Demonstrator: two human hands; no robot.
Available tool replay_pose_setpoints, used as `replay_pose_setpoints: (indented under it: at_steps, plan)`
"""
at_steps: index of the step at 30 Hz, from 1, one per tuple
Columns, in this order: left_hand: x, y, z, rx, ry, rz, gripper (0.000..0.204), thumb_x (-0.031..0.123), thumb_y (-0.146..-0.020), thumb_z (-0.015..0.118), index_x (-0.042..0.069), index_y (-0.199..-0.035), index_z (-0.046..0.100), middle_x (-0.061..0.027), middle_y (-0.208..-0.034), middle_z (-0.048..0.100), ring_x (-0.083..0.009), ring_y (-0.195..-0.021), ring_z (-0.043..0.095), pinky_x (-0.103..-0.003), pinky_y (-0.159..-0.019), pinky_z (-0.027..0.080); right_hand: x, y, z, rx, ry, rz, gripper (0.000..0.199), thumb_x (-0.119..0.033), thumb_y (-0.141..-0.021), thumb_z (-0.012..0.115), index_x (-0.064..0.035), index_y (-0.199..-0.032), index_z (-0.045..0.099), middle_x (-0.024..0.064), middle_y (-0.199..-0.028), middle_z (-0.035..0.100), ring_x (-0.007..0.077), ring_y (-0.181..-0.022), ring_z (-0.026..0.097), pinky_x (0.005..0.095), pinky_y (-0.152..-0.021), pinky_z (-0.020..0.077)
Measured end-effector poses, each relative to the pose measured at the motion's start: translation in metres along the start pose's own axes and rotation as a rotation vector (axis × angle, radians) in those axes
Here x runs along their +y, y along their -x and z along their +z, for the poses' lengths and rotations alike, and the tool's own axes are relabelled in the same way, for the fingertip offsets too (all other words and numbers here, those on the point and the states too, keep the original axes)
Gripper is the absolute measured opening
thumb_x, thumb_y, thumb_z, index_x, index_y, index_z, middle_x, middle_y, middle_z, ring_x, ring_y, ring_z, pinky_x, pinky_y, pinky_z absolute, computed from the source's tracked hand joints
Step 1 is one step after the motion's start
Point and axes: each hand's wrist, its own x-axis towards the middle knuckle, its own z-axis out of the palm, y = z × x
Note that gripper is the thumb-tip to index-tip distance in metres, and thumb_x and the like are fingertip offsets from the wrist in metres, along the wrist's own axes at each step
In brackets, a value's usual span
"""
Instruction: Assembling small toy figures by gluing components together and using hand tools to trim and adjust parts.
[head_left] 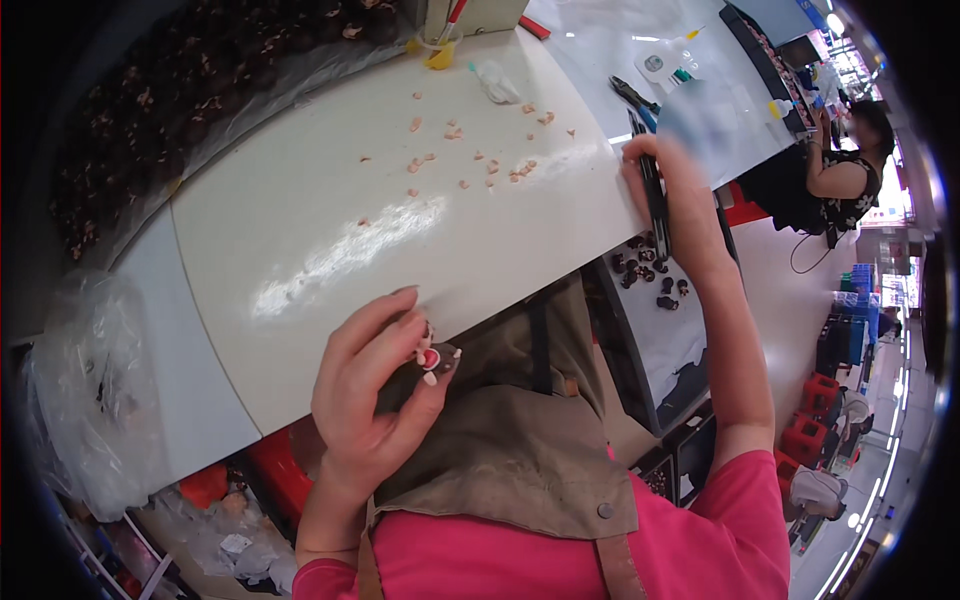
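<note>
My left hand (372, 385) is closed in a pinch at the near edge of the white table. Between its thumb and fingers is a small figurine (432, 360), dark brown and pale with a red patch. My right hand (680, 195) is at the table's right end, wrapped round a long, slim black tool (654, 200) that looks like a craft knife. Just beyond that hand lie dark-handled pliers (634, 98). Small pale pink scraps (480, 168) are scattered over the far part of the white table (300, 225).
A large heap of dark brown pieces (170, 120) lies at the far left on plastic sheeting. Below my right hand, a black tray (640, 375) holds several small dark figurines. A clear plastic bag (95, 390) hangs at the left edge. Another person (850, 170) sits at the right.
</note>
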Motion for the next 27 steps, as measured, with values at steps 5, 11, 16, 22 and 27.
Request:
replay_pose_setpoints:
  at_steps: [5, 11, 16, 22, 27]
  plan:
    - [-0.015, -0.016, 0.006, -0.028, -0.056, -0.088, 0.037, -0.005, -0.071, 0.067, 0.001, -0.107, 0.057, -0.0204, -0.114, 0.052, -0.0233, -0.087, 0.061, -0.028, -0.072, 0.054, 0.021, -0.025, 0.011, -0.114, 0.075, -0.018, 0.025, 0.004, -0.082, 0.05, -0.0057, -0.104, 0.055, 0.0098, -0.101, 0.055, 0.0235, -0.099, 0.053, 0.0308, -0.084, 0.0438]
    - [-0.025, -0.03, 0.017, -0.099, -0.192, -0.162, 0.038, -0.002, -0.069, 0.069, 0.002, -0.105, 0.057, -0.0193, -0.111, 0.054, -0.0242, -0.083, 0.062, -0.03, -0.067, 0.053, 0.024, -0.032, 0.016, 0.091, 0.079, -0.044, 0.025, 0.003, -0.079, 0.057, -0.005, -0.102, 0.06, 0.0082, -0.102, 0.056, 0.0246, -0.099, 0.053, 0.0317, -0.085, 0.0429]
    - [-0.036, -0.039, 0.027, -0.098, -0.229, -0.172, 0.037, 0.0, -0.069, 0.07, 0.003, -0.104, 0.057, -0.0192, -0.11, 0.055, -0.0238, -0.081, 0.062, -0.03, -0.066, 0.051, 0.022, -0.048, 0.026, -0.01, 0.059, -0.075, 0.022, 0.001, -0.074, 0.064, -0.0053, -0.095, 0.062, 0.007, -0.1, 0.056, 0.0238, -0.095, 0.053, 0.0322, -0.082, 0.0423]
    - [-0.049, -0.048, 0.029, -0.101, -0.277, -0.17, 0.038, 0.003, -0.068, 0.071, 0.004, -0.104, 0.057, -0.0194, -0.111, 0.055, -0.0225, -0.078, 0.061, -0.029, -0.065, 0.051, 0.029, -0.068, 0.038, -0.065, 0.062, -0.091, 0.022, -0.003, -0.073, 0.067, -0.0071, -0.094, 0.062, 0.0064, -0.098, 0.056, 0.024, -0.094, 0.052, 0.0321, -0.081, 0.0418]
    - [-0.053, -0.053, 0.024, -0.094, -0.307, -0.144, 0.036, 0.004, -0.068, 0.071, 0.004, -0.102, 0.058, -0.0213, -0.109, 0.055, -0.02, -0.07, 0.061, -0.027, -0.06, 0.05, 0.028, -0.079, 0.047, -0.135, 0.04, -0.108, 0.021, -0.003, -0.072, 0.067, -0.0077, -0.092, 0.063, 0.0059, -0.096, 0.056, 0.0235, -0.091, 0.052, 0.0323, -0.08, 0.0404]
